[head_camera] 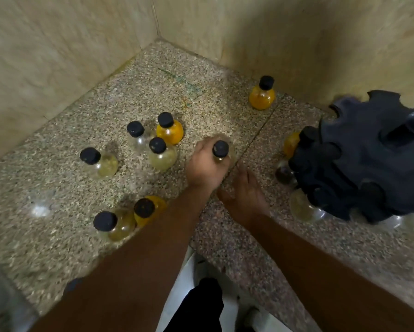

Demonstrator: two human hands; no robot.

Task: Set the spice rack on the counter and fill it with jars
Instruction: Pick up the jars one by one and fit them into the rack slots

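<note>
A dark, notched spice rack (366,161) stands on the speckled counter (153,87) at the right, with several jars hanging in its slots. Round glass jars with black caps stand loose on the counter: orange ones (261,94) (170,128) and pale ones (98,161) (161,152). My left hand (206,168) is closed around a jar (220,149) near the counter's middle; only its black cap shows. My right hand (243,190) lies just right of it, palm down on the counter, holding nothing.
Two tiled walls meet in a corner behind the counter. Two more jars (115,224) (148,209) stand near the front edge by my left forearm. The counter's front edge drops to a white floor below.
</note>
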